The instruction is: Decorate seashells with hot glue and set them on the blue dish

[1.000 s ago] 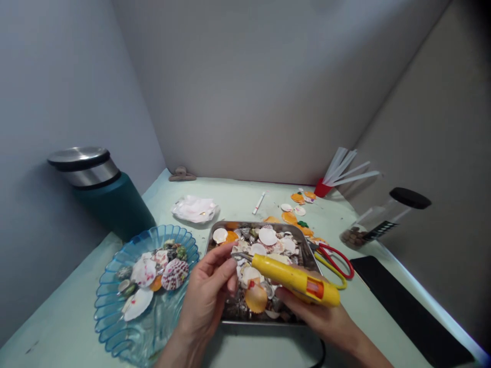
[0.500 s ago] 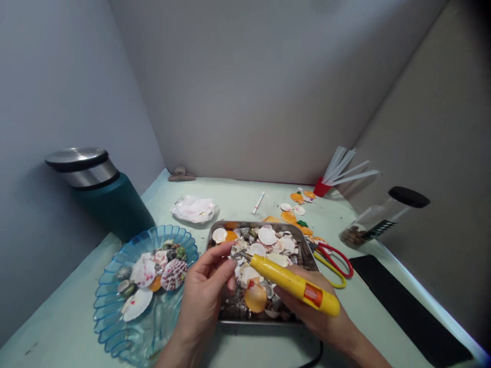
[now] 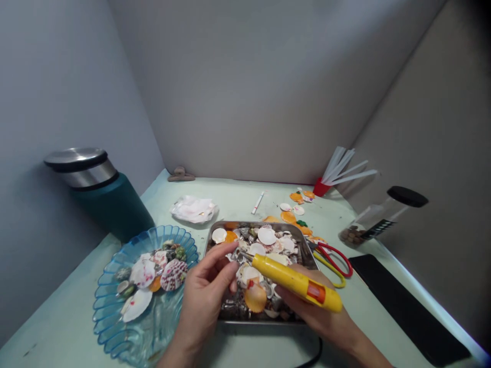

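A yellow hot glue gun (image 3: 293, 281) lies in the grip of my right hand (image 3: 312, 306), its metal nozzle pointing left. My left hand (image 3: 209, 283) pinches a small greyish shell (image 3: 235, 253) between thumb and forefinger; the fingers partly hide it. The nozzle tip is close by my left fingertips; whether it touches the shell I cannot tell. Both hands are above a metal tray (image 3: 261, 323) full of mixed shells. An orange scallop shell (image 3: 255, 299) with a red spot lies toward the tray's front.
To the left are a blue scalloped plate (image 3: 103, 306) of shells and a teal bottle (image 3: 111, 204). Behind lie a white packet (image 3: 194, 209) and a marker (image 3: 258, 203). At right are scissors (image 3: 337, 260), a red cup (image 3: 321, 188) of glue sticks, a jar (image 3: 370, 225) and a black slab (image 3: 406, 306).
My right hand and the glue gun have shifted very slightly to the right, with the nozzle tip drawn a little away from my left fingertips. My left hand stays nearly in place.
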### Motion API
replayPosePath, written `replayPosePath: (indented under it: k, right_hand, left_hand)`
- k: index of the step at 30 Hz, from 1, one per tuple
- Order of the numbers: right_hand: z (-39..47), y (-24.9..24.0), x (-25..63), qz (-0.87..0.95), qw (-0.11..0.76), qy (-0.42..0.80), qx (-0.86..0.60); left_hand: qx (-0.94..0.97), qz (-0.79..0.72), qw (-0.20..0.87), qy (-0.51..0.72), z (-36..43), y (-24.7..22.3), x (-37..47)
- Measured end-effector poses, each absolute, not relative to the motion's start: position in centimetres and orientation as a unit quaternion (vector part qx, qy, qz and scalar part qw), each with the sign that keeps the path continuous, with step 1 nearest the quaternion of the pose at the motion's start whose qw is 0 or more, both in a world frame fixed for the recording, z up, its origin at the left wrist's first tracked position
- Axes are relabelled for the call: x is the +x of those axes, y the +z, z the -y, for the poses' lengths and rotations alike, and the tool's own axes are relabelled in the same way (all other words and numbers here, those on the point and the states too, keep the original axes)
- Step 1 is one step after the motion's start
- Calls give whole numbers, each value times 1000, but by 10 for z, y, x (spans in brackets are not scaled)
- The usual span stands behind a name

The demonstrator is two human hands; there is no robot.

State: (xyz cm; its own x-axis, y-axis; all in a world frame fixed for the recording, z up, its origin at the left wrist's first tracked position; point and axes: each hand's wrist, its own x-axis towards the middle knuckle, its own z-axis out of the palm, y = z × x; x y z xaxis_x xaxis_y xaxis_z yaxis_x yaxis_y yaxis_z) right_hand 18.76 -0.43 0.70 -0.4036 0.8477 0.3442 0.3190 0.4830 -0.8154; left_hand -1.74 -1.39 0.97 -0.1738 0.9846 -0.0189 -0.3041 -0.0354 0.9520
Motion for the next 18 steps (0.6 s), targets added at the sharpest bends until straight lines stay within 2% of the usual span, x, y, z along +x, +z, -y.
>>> replayPosePath:
  k: [6, 18]
  right_hand:
    - [7, 1, 192, 749, 395, 358, -394]
    - [9, -1, 192, 732, 398, 387, -397]
  left_hand:
    - [394, -447, 534, 599, 14, 8, -19]
    - [317, -384, 632, 594, 14, 11, -18]
